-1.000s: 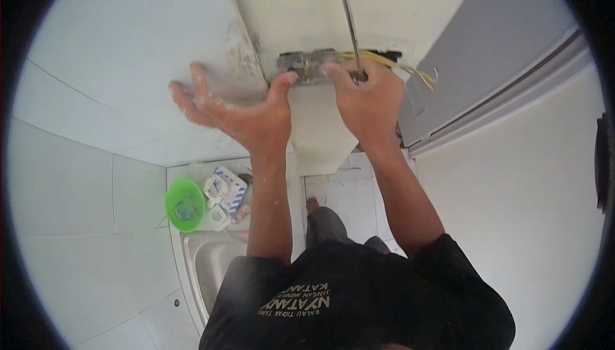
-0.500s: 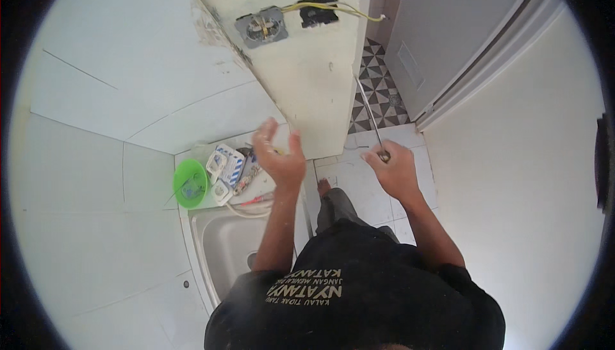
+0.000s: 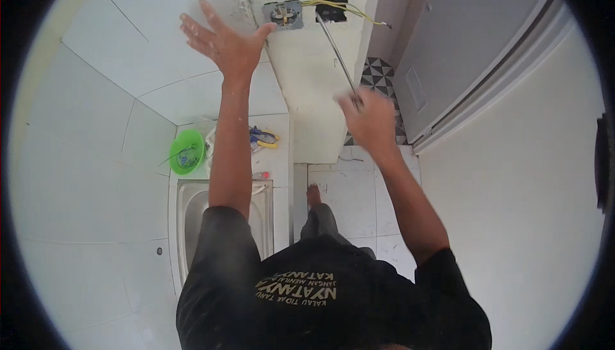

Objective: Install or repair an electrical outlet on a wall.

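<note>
My left hand [image 3: 230,47] is raised against the white tiled wall with its fingers spread. Its thumb is close beside the grey-framed wall socket [image 3: 283,15], whose inner parts are exposed; I cannot tell if they touch. My right hand [image 3: 370,119] is closed around the handle end of a long-shafted screwdriver [image 3: 337,55], the handle mostly hidden in the fist. The tip of its shaft reaches the lower left edge of the black recessed wall box [image 3: 332,11]. Yellowish wires [image 3: 359,13] run from the socket across this box and stick out past the wall's right edge.
Below on the left is a steel sink [image 3: 192,206]. On its counter stand a green bowl [image 3: 188,152] and pliers with blue and yellow handles [image 3: 264,137]. A grey door [image 3: 471,36] stands at the right, by a patterned tile floor [image 3: 378,74].
Both hands have moved up toward the wall. My left hand has spread beside the socket, and the screwdriver tip has shifted from the wall's right edge to the black box.
</note>
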`<state>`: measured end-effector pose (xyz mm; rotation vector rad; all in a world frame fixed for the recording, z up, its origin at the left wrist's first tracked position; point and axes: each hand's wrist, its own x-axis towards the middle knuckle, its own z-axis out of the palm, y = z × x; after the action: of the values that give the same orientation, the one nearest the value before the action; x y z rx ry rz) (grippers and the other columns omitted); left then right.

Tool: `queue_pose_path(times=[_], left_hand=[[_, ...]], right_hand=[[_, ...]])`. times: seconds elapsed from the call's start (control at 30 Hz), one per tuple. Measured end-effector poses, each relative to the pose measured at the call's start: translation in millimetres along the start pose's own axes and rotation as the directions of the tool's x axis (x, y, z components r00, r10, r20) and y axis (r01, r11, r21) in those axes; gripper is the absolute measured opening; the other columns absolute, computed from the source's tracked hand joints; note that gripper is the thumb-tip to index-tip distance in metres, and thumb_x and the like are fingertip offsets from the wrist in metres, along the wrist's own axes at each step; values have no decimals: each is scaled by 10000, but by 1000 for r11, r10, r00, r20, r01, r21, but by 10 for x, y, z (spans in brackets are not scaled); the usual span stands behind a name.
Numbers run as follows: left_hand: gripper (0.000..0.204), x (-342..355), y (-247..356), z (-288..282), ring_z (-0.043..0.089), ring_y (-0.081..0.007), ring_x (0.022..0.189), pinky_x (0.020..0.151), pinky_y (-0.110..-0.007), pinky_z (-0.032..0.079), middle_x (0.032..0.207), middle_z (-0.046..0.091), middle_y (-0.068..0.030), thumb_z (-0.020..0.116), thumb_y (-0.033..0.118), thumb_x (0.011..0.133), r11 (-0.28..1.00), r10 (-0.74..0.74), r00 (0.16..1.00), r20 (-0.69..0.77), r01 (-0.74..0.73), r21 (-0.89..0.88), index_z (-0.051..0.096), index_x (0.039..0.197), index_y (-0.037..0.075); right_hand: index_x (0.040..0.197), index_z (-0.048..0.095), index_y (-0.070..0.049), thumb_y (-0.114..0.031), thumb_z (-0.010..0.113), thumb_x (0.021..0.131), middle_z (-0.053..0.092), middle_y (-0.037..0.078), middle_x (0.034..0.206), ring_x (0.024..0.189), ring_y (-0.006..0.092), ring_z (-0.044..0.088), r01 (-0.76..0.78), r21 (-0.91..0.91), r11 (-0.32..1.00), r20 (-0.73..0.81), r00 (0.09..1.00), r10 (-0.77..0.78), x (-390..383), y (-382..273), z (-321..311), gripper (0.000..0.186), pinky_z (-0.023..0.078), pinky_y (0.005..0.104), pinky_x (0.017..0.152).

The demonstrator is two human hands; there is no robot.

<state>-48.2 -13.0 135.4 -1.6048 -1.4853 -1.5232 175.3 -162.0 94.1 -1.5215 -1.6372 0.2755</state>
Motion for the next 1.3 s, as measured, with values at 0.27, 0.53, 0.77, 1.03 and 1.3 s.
queue_pose_path(times=[0.27, 0.53, 0.77, 1.03, 1.3], left_hand=[[1463, 206, 0, 107, -68, -539, 1462, 1138, -691, 67, 1569, -49, -372, 962, 492, 479, 995, -28, 990, 140, 40, -88, 80, 1587, 127], [1480, 223, -102, 258, -63, -530, 1467, 1131, -702, 46, 1567, -35, -377, 964, 510, 440, 988, -26, 999, 44, 32, -148, 103, 1582, 126], [1501, 209, -287, 379, -18, -524, 1469, 1120, -705, 82, 1556, -1, -389, 921, 664, 408, 992, 89, 995, -40, -93, -83, 146, 1570, 114], [1371, 301, -149, 112, -45, -472, 1495, 1166, -680, 36, 1637, -55, -244, 953, 288, 559, 918, -175, 946, 273, 257, -302, 61, 1599, 235], [1379, 291, 235, 150, -28, -470, 1495, 1168, -678, 43, 1634, -41, -248, 955, 235, 560, 993, -89, 996, -22, 87, -78, 48, 1598, 248]], right_hand=[[768, 678, 3, -382, 764, 830, 612, 182, 629, 549, 345, 583, 161, -61, 985, -287, 942, -172, 1518, -330, 605, 399, 459, 419, 560], [661, 651, -20, -412, 774, 809, 575, 157, 557, 516, 358, 557, 215, -189, 958, -433, 858, -278, 1597, -282, 716, 437, 449, 419, 533], [670, 630, -8, -417, 773, 797, 581, 138, 573, 527, 316, 556, 181, -243, 953, -348, 901, -260, 1628, -343, 661, 451, 449, 412, 546], [862, 713, 45, -272, 730, 856, 696, 216, 809, 735, 346, 679, 205, -223, 953, -169, 955, -245, 1575, -450, 399, 317, 516, 426, 695], [773, 675, 55, -239, 731, 835, 640, 188, 670, 587, 262, 589, 200, -353, 914, -231, 928, -293, 1653, -312, 495, 306, 487, 413, 625]])
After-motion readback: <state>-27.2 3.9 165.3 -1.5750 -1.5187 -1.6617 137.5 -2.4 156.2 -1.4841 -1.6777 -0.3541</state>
